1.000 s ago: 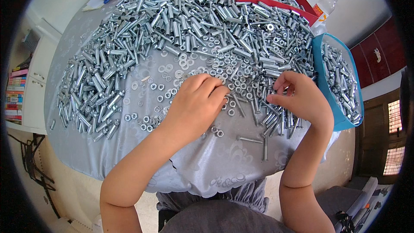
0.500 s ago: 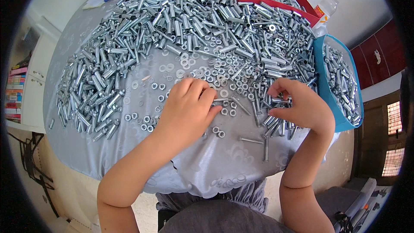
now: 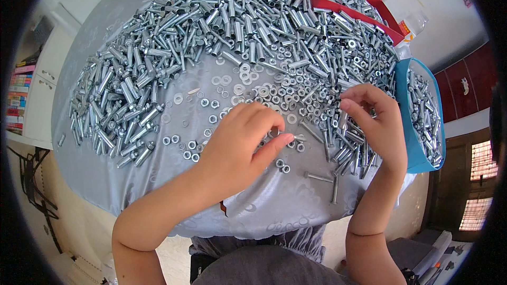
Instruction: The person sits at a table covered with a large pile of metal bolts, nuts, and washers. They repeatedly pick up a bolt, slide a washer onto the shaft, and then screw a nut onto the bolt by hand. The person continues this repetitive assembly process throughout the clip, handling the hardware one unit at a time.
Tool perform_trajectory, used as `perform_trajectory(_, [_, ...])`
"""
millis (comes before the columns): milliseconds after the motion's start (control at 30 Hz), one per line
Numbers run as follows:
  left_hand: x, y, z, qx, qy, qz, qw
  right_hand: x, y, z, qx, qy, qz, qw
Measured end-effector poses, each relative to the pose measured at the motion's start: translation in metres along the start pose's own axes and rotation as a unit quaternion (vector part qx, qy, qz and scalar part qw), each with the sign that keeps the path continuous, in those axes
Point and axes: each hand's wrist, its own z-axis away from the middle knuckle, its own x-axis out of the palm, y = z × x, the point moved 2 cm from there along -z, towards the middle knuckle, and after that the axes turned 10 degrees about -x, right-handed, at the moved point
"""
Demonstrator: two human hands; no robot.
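My left hand (image 3: 235, 145) is closed over the middle of the table, thumb and fingers pinched on a bolt; a short stretch of its shank (image 3: 300, 138) sticks out past the thumb tip. The rest of the bolt is hidden by the fingers. To the right, my right hand (image 3: 376, 119) has thumb and forefinger pinched together at the edge of the pile, with a shiny metal sleeve (image 3: 343, 120) just under the thumb tip, seemingly in the pinch. Loose nuts (image 3: 282, 165) and washers (image 3: 245, 76) lie around my left hand. Two bolts (image 3: 335, 187) rest near the table's front edge.
A large heap of metal sleeves and bolts (image 3: 232, 26) curves across the table's far side. Beyond it stands a red box (image 3: 388, 29) of hardware; at the right edge is a blue box (image 3: 404, 111), also filled. A clear bottle (image 3: 415, 24) stands behind them.
My left hand has shifted right and a little nearer, still with the bolt. My right hand has turned, its fingertips moving up and inward. The whole view has swung slightly.
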Motion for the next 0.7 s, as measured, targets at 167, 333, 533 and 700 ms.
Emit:
perform_trajectory(167, [-0.001,-0.002,0.000,-0.157,0.015,0.305,0.939,0.021,-0.010,0.001,0.016,-0.040,-0.262,0.964])
perform_trajectory(333, [-0.006,-0.002,-0.003,-0.149,0.065,0.348,0.923,0.032,-0.011,0.000,0.037,-0.036,-0.347,0.937])
perform_trajectory(533, [-0.013,-0.004,-0.002,-0.144,0.110,0.348,0.920,0.038,-0.006,-0.002,0.029,-0.036,-0.420,0.907])
perform_trajectory(700, [-0.013,-0.005,-0.002,-0.134,0.113,0.345,0.922,0.038,-0.002,-0.002,0.024,-0.040,-0.426,0.904])
